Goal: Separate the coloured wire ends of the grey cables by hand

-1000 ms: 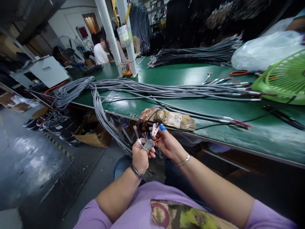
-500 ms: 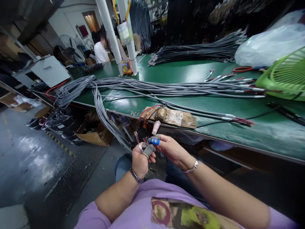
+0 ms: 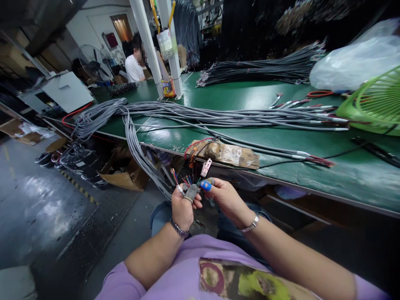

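My left hand [image 3: 183, 205] is closed around the end of a grey cable, whose fanned-out, thin coloured wires [image 3: 187, 180] stick up past the fingers. Grey covers sit on some of its fingertips. Beside it, my right hand [image 3: 222, 193] pinches at the right edge of the wires, with blue tape on one finger and a grey cover on another. A green wire seems to run into that pinch, though its end is hidden. Just above the hands, a small pink-and-white tag [image 3: 206, 168] hangs at the table edge by a taped wooden block [image 3: 231, 155].
Long grey cables [image 3: 187, 113] lie across the green table [image 3: 250, 93], some drooping over its front edge. Black cable bundles [image 3: 259, 68], a plastic bag [image 3: 353, 64] and a green basket [image 3: 375, 102] are farther back and right. A person [image 3: 134, 66] sits at the far left.
My right hand has drawn slightly away from the left, and the wires between them are more spread. The pink-and-white tag has turned and shows its face. The view has shifted slightly.
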Demonstrator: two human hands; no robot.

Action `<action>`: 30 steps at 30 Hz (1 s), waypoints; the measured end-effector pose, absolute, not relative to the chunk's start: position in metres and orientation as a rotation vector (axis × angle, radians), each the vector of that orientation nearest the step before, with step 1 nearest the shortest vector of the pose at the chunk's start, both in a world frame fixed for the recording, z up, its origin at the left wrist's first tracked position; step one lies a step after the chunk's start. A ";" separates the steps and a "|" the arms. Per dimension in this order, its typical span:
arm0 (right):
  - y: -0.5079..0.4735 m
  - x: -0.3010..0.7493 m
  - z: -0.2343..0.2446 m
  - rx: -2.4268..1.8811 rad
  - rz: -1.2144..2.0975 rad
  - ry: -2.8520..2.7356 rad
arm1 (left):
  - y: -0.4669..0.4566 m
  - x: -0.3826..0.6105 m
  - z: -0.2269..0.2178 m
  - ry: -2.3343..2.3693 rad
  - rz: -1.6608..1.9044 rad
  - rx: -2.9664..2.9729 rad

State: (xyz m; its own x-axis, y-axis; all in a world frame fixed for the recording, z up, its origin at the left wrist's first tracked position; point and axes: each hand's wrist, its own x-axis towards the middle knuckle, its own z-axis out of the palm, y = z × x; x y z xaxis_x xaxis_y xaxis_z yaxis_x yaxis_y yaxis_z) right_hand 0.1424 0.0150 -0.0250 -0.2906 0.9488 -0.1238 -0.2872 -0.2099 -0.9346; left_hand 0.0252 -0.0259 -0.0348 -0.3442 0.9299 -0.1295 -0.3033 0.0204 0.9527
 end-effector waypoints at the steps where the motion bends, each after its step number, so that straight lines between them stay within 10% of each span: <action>1: 0.015 0.143 -0.026 -0.938 1.678 -1.064 | -0.025 0.025 -0.034 1.262 1.548 0.724; 30: 0.061 0.132 -0.029 -0.697 1.900 -0.525 | -0.006 0.041 -0.023 1.265 1.525 0.709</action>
